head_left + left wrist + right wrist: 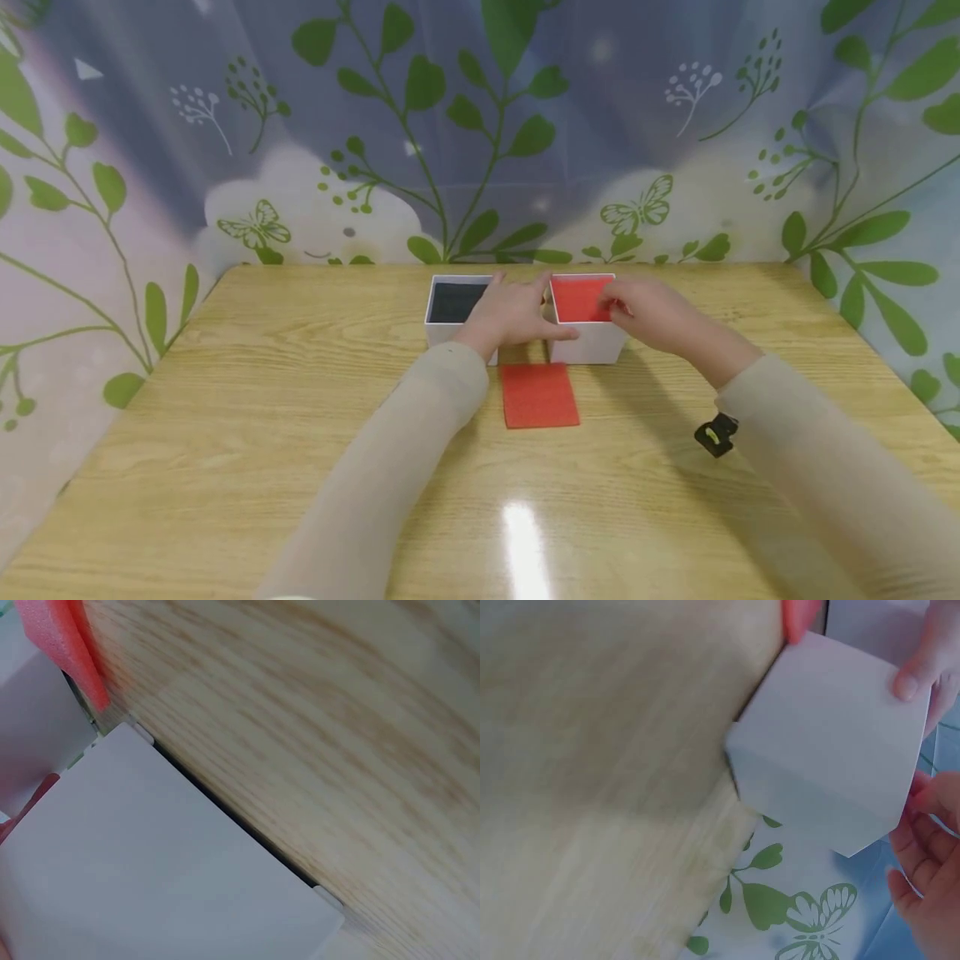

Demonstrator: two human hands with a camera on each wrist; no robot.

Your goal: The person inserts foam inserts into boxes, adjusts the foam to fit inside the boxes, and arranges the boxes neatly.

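Observation:
Two white open-top boxes stand side by side. The right box (pixel 585 345) holds a stack of red foam sheets (pixel 576 298); dark sheets (pixel 456 303) lie in the left box (pixel 441 335). My left hand (pixel 513 312) reaches between them and holds the right box by its left side, thumb on the front face. At that box's right rim is my right hand (pixel 648 315), its fingertips dipping in at the edge of the red sheets. The right wrist view shows its fingers bent by the rim; whether they pinch a sheet is hidden. A red square sheet (pixel 540 396) lies in front.
The boxes stand toward the back of a wooden table (pixel 247 400). A leaf-patterned curtain (pixel 480 125) hangs behind the table's far edge. A small black device (pixel 716 435) is on the underside of the right sleeve.

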